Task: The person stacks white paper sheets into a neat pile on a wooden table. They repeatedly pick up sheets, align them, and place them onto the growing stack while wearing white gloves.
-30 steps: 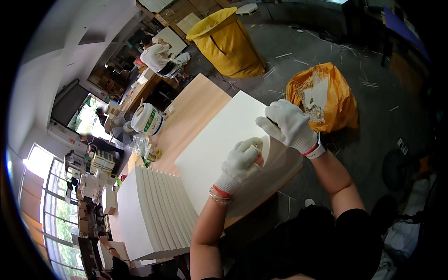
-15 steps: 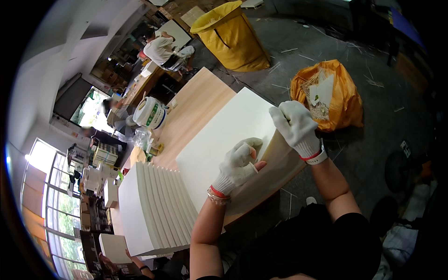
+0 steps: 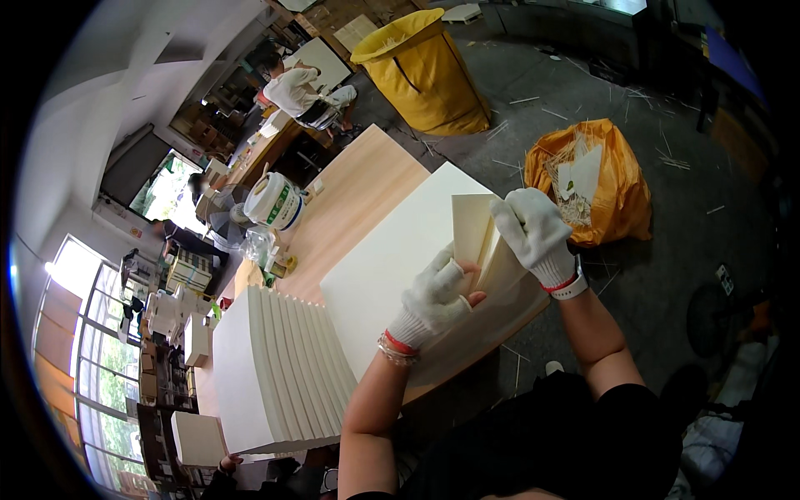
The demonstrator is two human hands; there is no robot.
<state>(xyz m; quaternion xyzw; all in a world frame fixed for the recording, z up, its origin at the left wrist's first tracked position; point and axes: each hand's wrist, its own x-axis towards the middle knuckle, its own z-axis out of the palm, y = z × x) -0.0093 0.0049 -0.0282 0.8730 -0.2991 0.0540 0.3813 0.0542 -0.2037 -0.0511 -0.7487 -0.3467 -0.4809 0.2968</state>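
Both hands wear white knit gloves with red cuffs. Between them is a cream folded piece of board [image 3: 472,223], its upper panel upright and its lower part bent. My right hand [image 3: 532,233] is closed around the far right edge of this piece. My left hand [image 3: 435,298] pinches its near left side; a bare thumb and a bare fingertip poke out of the glove. Beneath them lies a large white sheet [image 3: 387,250] on the table. To the left stands a stack of white boards [image 3: 279,367] with stepped edges. The gloves hide the folded piece's lower end.
The wooden table [image 3: 371,162] reaches away to the far left, bearing a white bucket [image 3: 273,202] and a plastic bag [image 3: 260,243]. Beyond its right edge, an orange sack of scraps [image 3: 621,192] and a tall yellow sack [image 3: 429,83] stand on the littered floor. Several people are farther off.
The folded piece's cream panel has come up between my hands. My left hand has shifted slightly right. At lower left, another person's hand and a white box have moved a little.
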